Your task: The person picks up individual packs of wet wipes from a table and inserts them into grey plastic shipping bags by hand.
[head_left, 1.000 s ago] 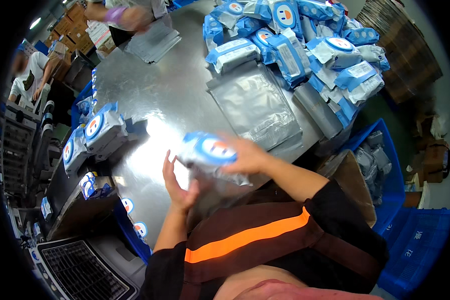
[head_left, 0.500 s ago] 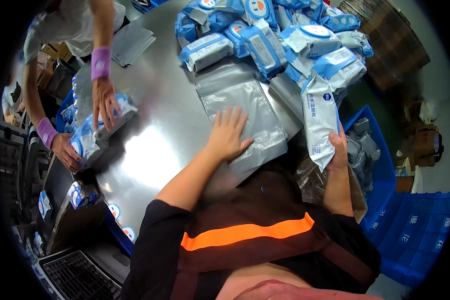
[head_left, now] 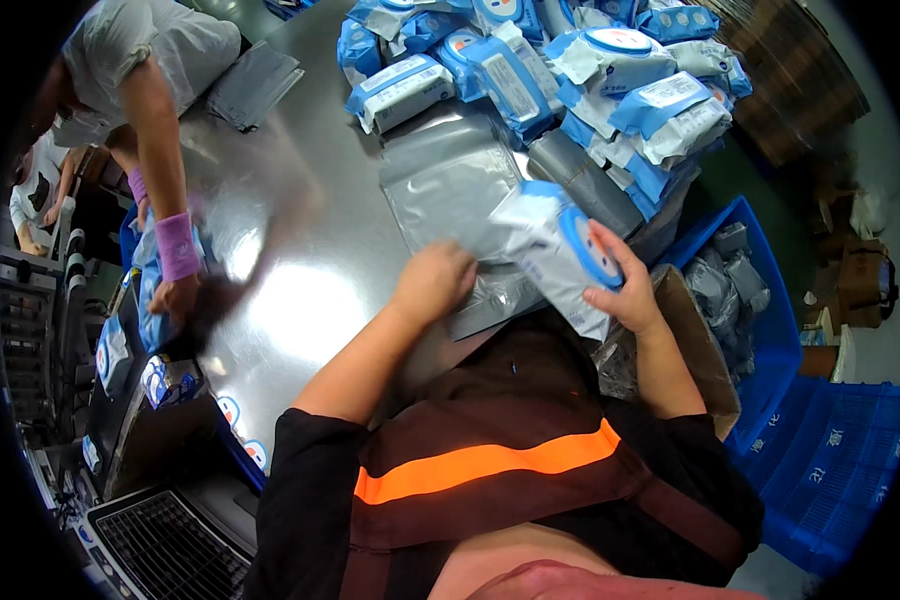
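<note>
My right hand (head_left: 630, 290) grips a white and blue pack of wet wipes (head_left: 545, 250) by its end, thumb on the near side, fingers over the lid. The pack is tilted above the stack of translucent grey plastic bags (head_left: 440, 185) lying on the metal table. At the near part of that stack, my left hand (head_left: 435, 283) is closed with its fingers curled on a bag's edge, which is bunched beside the fingertips. The exact pinch is partly blurred. Beyond the bags rises a heap of similar wipes packs (head_left: 515, 85).
Across the metal table (head_left: 340, 215), a co-worker's hand (head_left: 175, 298) handles packs by a dark conveyor (head_left: 135, 425). More flat bags (head_left: 253, 88) lie at the far left. A blue crate (head_left: 785, 335) with grey bagged items and an open cardboard box (head_left: 698, 340) stand right.
My right hand has brought the wipes pack leftward over the bags and turned its lid side up. My left hand has gone from flat to curled. The co-worker has shifted packs toward the conveyor.
</note>
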`<state>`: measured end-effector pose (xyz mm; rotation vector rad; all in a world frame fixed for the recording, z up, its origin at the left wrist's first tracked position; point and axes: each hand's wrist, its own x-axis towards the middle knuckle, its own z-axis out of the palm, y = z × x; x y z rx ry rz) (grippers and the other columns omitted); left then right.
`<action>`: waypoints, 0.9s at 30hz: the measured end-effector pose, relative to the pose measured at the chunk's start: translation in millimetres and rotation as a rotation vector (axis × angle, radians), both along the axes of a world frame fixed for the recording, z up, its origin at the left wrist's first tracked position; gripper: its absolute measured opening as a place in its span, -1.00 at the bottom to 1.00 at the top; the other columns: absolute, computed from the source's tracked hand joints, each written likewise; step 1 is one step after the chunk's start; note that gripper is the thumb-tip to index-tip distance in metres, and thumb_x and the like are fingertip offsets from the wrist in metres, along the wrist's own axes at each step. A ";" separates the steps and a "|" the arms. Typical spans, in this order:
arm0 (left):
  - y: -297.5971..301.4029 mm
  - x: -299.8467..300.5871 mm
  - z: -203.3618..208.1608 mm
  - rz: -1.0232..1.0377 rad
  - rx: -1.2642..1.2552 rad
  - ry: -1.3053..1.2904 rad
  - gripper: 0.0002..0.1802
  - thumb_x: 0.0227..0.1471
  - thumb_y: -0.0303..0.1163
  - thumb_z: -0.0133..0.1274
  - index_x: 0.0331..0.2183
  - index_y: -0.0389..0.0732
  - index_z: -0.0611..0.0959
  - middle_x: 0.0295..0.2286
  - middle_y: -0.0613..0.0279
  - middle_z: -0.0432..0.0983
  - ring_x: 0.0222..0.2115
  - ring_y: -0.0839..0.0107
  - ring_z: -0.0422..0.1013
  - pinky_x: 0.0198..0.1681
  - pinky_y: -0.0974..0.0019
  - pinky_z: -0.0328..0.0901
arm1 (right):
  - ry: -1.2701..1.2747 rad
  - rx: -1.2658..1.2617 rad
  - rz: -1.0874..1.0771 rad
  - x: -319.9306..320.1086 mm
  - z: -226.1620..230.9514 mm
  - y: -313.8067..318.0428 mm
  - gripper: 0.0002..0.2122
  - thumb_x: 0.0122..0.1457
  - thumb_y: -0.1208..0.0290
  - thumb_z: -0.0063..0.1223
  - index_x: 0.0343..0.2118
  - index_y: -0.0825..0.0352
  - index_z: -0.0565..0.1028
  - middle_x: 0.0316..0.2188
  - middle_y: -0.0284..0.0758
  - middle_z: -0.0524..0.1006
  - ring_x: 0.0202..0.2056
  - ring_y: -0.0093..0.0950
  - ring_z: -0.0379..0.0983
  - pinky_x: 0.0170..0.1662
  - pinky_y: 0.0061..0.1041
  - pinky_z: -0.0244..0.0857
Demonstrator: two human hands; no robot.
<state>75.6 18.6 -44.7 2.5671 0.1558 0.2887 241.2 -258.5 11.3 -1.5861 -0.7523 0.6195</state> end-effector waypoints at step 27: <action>-14.3 1.6 9.4 0.522 -0.364 0.067 -0.15 0.01 -0.19 0.05 0.27 -0.33 0.20 -0.14 -0.19 0.54 -0.20 -0.10 0.50 -0.13 -0.04 0.37 | -0.818 -0.782 -0.033 -68.4 32.0 108.5 -0.12 -0.04 -0.19 0.20 0.27 0.31 0.24 -0.12 -0.04 0.49 -0.15 -0.06 0.51 -0.10 -0.19 0.42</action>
